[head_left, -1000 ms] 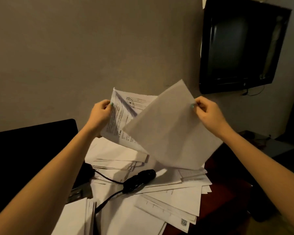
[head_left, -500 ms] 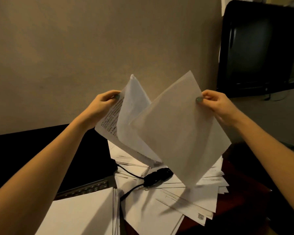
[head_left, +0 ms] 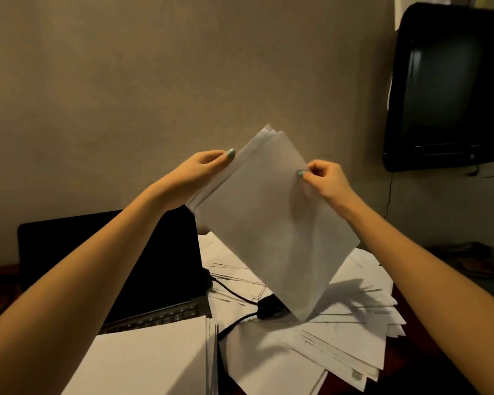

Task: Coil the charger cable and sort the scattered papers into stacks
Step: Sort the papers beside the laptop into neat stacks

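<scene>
Centre of view: a few sheets [head_left: 268, 223] held up in the air, tilted like a diamond.
- Left hand [head_left: 208, 166] grasps their 10 o'clock edge, thumb on the front.
- Right hand [head_left: 324, 178] pinches the 2 o'clock edge, fingers curled.
- Edges fan out at the top corner, so the sheets are not squared.

Below, at 6 o'clock: the black cable [head_left: 231, 293] lies uncoiled over the loose papers [head_left: 340, 332], with the charger block [head_left: 268, 305] partly behind the sheets' low corner. A tidy stack [head_left: 154, 357] sits at 7 o'clock, overlapping the laptop [head_left: 111, 266].

Risks, as judged:
- A fanned sheet could slide out of the two light edge grips and drop back onto the pile.
- The low corner could catch the block or cable when lowered.
- Papers under the cable may drag when it is pulled.
</scene>
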Tool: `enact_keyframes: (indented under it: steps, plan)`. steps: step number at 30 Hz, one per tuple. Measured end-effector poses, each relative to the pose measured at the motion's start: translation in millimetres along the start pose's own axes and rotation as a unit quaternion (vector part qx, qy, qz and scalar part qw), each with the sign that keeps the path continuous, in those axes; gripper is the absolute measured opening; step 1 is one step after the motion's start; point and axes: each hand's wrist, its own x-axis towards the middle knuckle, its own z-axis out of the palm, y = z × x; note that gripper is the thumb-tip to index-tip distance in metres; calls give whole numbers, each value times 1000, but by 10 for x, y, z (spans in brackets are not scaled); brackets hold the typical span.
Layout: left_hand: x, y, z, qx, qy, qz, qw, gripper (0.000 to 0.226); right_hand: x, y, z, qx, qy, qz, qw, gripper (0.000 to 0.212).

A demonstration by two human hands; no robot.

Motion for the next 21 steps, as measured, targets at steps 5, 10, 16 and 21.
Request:
enact_keyframes:
  steps: [5, 10, 16, 21]
  plan:
    - [106, -56, 41, -2, 29, -45, 999, 14, 13, -32, -202, 30, 132, -9, 991, 19]
    - [204, -97, 379, -269, 100, -30, 957, 11, -68, -40, -349, 86, 192, 4, 978, 15]
    - [333, -75, 929, -261, 210, 11, 942, 8, -221, 53, -367, 151, 201, 14, 968, 24]
    - [427, -89, 1139, -201, 203, 54, 957, 14, -295, 317, -402, 110, 181, 55, 976, 24]
